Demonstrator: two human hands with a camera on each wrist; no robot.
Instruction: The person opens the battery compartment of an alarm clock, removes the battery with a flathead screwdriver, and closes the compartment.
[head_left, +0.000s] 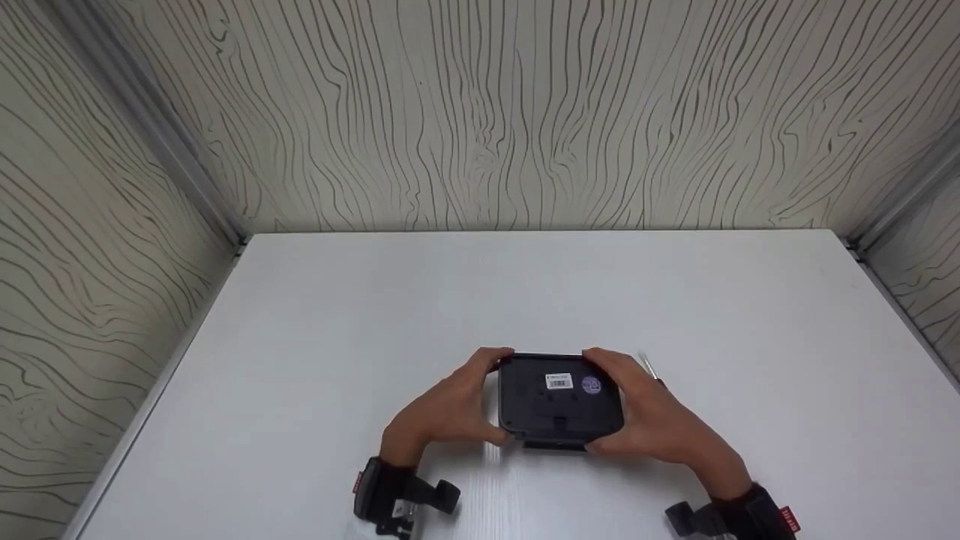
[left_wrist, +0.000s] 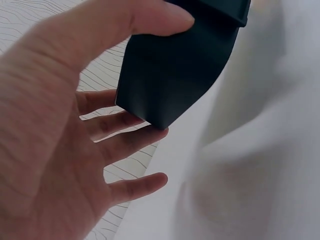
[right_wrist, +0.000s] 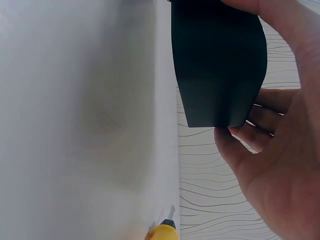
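Observation:
A black box-like device (head_left: pixel 559 412) with rounded corners is held between both hands above the white table. The face toward the head camera bears a white barcode label and a round purple sticker; its exact kind cannot be told. My left hand (head_left: pixel 454 405) grips its left end, thumb on the near edge and fingers at the far edge. In the left wrist view, the thumb lies on the device's dark side (left_wrist: pixel 170 75). The right hand (head_left: pixel 652 409) grips the opposite end likewise, and the right wrist view shows fingertips against the dark casing (right_wrist: pixel 220 70).
A screwdriver with a yellow handle (right_wrist: pixel 164 232) lies on the table beside the right hand; only its metal shaft (head_left: pixel 648 365) shows past that hand in the head view. Wood-grain patterned panels (head_left: pixel 480 112) stand behind the white table (head_left: pixel 337 300) and at both sides.

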